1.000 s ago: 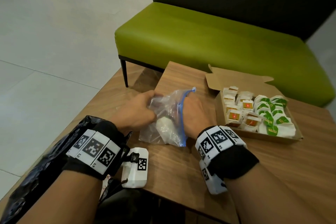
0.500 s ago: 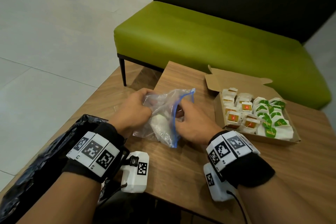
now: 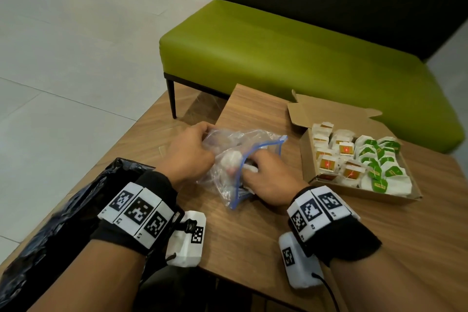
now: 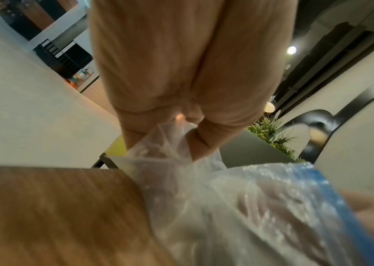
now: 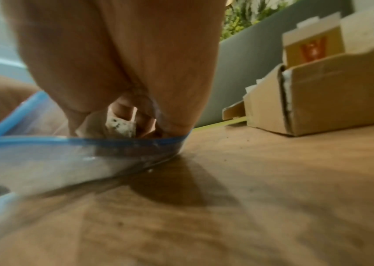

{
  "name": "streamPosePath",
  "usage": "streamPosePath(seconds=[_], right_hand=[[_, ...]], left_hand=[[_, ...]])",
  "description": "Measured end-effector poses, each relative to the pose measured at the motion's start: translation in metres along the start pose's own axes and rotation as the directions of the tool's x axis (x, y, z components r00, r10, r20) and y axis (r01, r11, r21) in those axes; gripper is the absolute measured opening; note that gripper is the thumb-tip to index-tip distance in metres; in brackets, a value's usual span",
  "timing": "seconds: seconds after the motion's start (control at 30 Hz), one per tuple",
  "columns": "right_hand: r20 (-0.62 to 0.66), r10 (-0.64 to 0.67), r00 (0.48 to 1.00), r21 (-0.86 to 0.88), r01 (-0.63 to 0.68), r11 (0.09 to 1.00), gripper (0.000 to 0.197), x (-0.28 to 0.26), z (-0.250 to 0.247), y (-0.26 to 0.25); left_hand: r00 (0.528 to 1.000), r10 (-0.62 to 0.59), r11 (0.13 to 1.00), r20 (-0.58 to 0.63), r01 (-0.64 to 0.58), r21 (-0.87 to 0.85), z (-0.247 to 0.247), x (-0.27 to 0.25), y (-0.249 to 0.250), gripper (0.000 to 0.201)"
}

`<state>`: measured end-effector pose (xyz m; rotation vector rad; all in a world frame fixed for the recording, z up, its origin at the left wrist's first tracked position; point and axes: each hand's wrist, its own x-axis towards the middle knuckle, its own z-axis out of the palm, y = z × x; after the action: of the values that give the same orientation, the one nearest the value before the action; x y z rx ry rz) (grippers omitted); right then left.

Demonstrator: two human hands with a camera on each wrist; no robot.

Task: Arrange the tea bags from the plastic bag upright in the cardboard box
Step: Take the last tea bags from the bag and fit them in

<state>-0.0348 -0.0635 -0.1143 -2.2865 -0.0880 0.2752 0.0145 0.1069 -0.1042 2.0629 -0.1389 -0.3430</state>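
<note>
1. Left hand fills upper centre of frame; fingertips pinch a fold of the clear plastic bag.
2. Bag's blue zip strip runs down right side.
3. Wooden tabletop occupies lower left.
4. Green plant at right, mid-frame.

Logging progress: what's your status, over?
Left hand grips plastic bag. Right hand inside bag mouth, pinching a tea bag. Cardboard box partly filled. Nothing blocking.
</note>
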Motion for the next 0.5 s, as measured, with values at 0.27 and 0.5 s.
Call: streamPosePath(seconds=[0.27, 0.5], right_hand=[[-0.367, 0.192, 0.910, 0.351, -0.055, 0.935, 0.028, 0.000, -0.032, -0.005], [-0.497, 0.358, 0.790, 0.728, 0.155, 0.668, 0.019, -0.020, -0.084, -0.021]], left_hand=[[0.987, 0.006, 0.993, -0.163, 0.014, 0.120, 0.001, 0.007, 0.005, 0.031], [0.981, -0.119, 0.993, -0.152, 0.121, 0.005, -0.001, 0.009, 0.007, 0.028]])
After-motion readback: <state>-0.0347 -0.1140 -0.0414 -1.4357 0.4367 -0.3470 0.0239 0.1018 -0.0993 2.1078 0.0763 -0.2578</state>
